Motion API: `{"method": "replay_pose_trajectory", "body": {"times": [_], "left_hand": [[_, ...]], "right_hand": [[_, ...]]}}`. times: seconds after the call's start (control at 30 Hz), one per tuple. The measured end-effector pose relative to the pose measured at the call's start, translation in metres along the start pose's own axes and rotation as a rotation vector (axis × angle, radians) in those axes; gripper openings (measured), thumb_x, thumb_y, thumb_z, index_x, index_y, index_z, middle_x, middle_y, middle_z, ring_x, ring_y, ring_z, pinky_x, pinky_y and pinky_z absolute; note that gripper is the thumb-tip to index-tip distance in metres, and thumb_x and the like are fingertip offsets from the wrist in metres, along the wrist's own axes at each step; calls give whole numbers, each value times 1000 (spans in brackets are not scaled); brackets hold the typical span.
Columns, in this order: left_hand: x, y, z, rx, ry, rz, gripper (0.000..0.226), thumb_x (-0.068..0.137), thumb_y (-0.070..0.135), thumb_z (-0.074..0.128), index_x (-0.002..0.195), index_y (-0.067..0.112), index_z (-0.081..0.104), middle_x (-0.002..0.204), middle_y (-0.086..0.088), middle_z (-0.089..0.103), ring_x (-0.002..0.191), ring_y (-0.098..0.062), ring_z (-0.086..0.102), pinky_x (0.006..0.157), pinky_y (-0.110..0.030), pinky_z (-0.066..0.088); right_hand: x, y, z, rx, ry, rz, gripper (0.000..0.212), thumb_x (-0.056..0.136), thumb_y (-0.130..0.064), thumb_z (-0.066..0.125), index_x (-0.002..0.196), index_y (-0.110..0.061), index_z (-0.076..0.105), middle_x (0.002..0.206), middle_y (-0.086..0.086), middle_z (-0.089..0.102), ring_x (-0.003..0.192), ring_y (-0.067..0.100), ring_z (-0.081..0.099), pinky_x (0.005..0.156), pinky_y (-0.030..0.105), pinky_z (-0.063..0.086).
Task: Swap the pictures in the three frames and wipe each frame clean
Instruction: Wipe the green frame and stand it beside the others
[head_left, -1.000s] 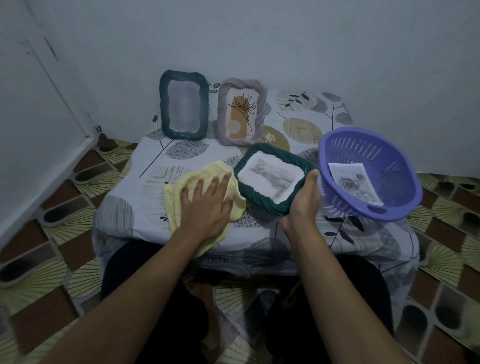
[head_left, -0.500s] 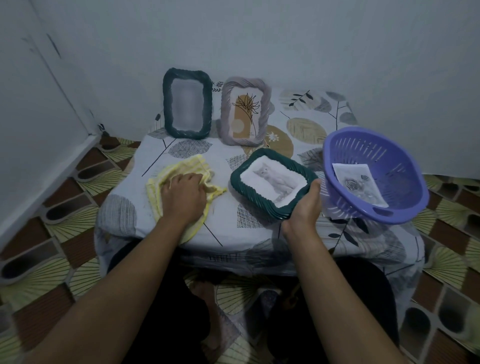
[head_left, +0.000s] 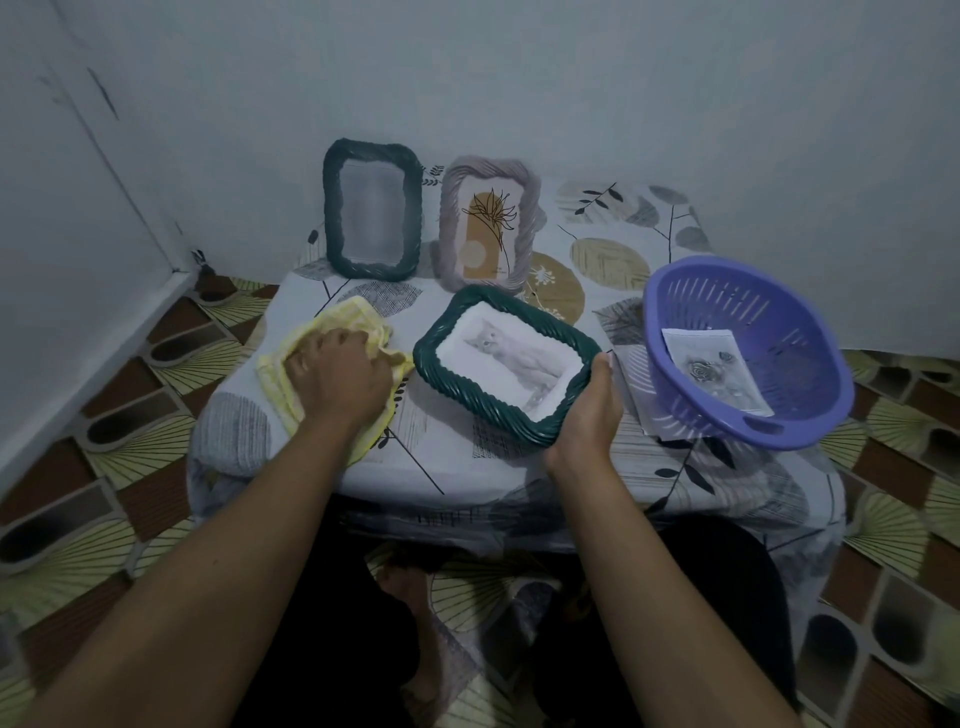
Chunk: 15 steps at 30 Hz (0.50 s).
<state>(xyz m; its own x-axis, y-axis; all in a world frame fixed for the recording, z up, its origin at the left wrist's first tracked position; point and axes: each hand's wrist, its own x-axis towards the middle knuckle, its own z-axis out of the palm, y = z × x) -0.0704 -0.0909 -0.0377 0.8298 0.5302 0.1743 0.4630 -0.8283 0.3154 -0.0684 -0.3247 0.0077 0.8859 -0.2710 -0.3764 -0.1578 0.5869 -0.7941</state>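
Observation:
A dark green rope-edged frame (head_left: 452, 332) with a white cat picture is tilted up over the middle of the table. My right hand (head_left: 587, 415) grips its near right corner. My left hand (head_left: 337, 376) lies on a crumpled yellow cloth (head_left: 340, 317) at the table's left, fingers curled into the fabric. Against the back wall stand a second dark green frame (head_left: 371, 208) with a blurred picture and a grey-pink frame (head_left: 488, 223) with a plant drawing.
A purple plastic basket (head_left: 779, 312) sits tilted at the right edge of the table with a loose rose picture (head_left: 714, 369) inside. The low table carries a leaf-patterned cover (head_left: 613, 254). Patterned floor tiles surround it, and walls close in behind and left.
My left hand has dragged the yellow cloth leftward, away from the cat frame, and bunched it. My right hand has kept hold of the cat frame, which is tilted a little higher.

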Motion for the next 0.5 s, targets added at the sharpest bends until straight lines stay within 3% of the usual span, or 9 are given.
{"method": "replay_pose_trajectory", "body": {"times": [0.13, 0.27, 0.37, 0.43, 0.5], "left_hand": [[-13, 15, -10, -90, 177, 164, 48, 88, 30, 52, 134, 20, 57, 149, -8, 44, 135, -34, 31, 100, -52, 26], [-20, 29, -13, -449, 57, 464, 64, 78, 16, 49, 142, 18, 52, 137, -11, 52, 123, -36, 43, 100, -53, 37], [-23, 36, -15, -630, -6, 596, 65, 84, 25, 60, 146, 15, 46, 132, -14, 51, 122, -30, 48, 104, -42, 40], [-25, 38, -15, -674, 7, 627, 59, 84, 25, 65, 141, 14, 53, 129, -14, 52, 122, -25, 50, 105, -36, 42], [-26, 39, -14, -689, 56, 618, 46, 82, 14, 73, 127, 13, 65, 128, -12, 55, 120, -21, 53, 103, -35, 45]], "right_hand": [[1, 0, 1, -17, 23, -10, 25, 103, -32, 52, 91, -18, 69, 80, 0, 75, 73, 20, 72, 65, 33, 59], [3, 2, 1, -108, 27, -26, 28, 106, -31, 47, 88, -17, 65, 86, 3, 71, 76, 22, 69, 72, 35, 58], [5, 0, -2, -194, 11, 7, 29, 106, -33, 47, 90, -18, 65, 92, 5, 71, 79, 23, 68, 76, 37, 58], [12, -5, -6, -243, -4, 74, 27, 104, -35, 50, 99, -16, 68, 102, 7, 73, 91, 28, 70, 86, 44, 58], [20, -12, -10, -296, -31, 152, 20, 97, -27, 57, 101, -10, 67, 102, 7, 72, 91, 28, 69, 84, 43, 57]]}}
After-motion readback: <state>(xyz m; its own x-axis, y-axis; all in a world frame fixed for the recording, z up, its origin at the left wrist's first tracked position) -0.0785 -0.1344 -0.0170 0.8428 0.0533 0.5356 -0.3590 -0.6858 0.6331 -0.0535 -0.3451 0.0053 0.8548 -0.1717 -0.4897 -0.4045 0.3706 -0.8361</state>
